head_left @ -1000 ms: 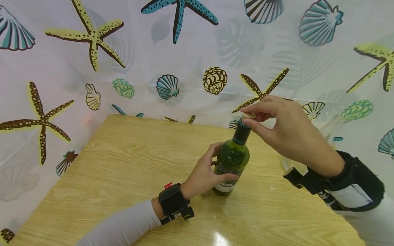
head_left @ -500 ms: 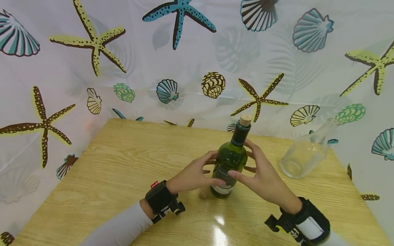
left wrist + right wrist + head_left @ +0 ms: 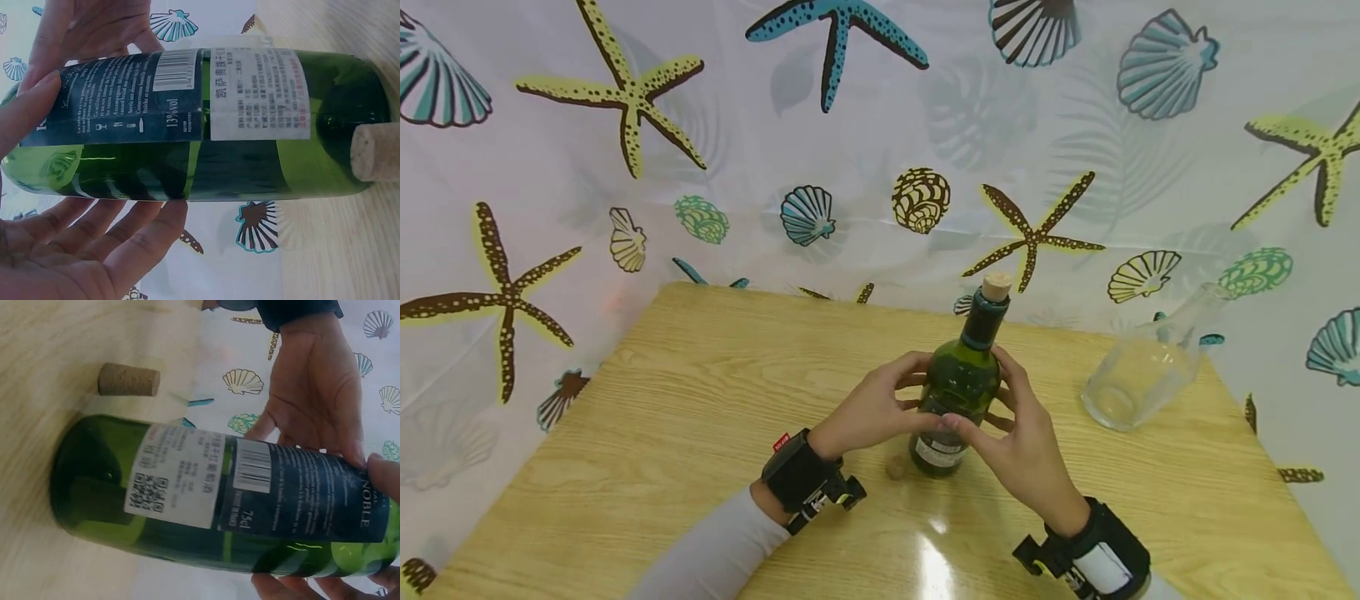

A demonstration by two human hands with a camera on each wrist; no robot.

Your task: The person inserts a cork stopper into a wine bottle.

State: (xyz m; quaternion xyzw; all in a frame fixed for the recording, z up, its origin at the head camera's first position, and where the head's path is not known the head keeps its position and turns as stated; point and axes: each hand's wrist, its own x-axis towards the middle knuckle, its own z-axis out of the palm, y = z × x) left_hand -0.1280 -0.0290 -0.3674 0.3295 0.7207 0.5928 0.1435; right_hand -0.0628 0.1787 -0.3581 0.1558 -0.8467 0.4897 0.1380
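A green glass wine bottle (image 3: 964,379) with a dark label stands on the wooden table, a pale cork stopper (image 3: 997,286) in its mouth. My left hand (image 3: 880,410) holds the bottle's body from the left, thumb across the front. From the right, my right hand (image 3: 1028,446) grips it too, and the two thumbs meet over the label. Beside the base lies a second cork (image 3: 895,467), larger in the right wrist view as a loose cork (image 3: 128,380). A barcode and a white sticker (image 3: 259,94) show on the glass in the left wrist view; the far fingers are partly hidden.
A clear glass decanter (image 3: 1138,379) stands at the right rear of the wooden table (image 3: 737,358). Behind the table hangs a white cloth (image 3: 850,150) printed with starfish and shells.
My right hand has left the cork in the bottle's mouth and come down to the bottle's body, closing round it opposite my left hand. The decanter it covered now shows fully.
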